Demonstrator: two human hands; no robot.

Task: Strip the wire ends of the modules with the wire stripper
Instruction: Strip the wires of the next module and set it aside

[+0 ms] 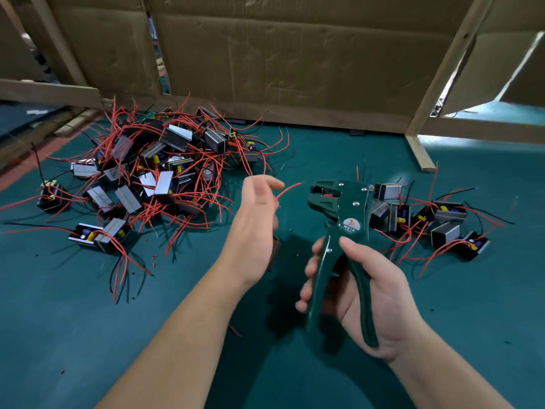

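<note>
My right hand (365,293) grips the two handles of a dark green wire stripper (342,231), whose jaws point up and to the left. My left hand (256,228) holds a small black module (275,252), mostly hidden behind the palm, and pinches its red wire (287,189). The wire's free end points right toward the stripper jaws, a short gap away. A large tangled pile of modules (153,172) with red and black wires lies at the left. A smaller group of modules (427,219) lies at the right, behind the stripper.
The work surface is a teal mat (88,335) dotted with small red insulation bits (154,256). Cardboard sheets (280,54) on a wooden frame (420,152) wall off the back and right. A wooden beam (50,91) runs along the far left.
</note>
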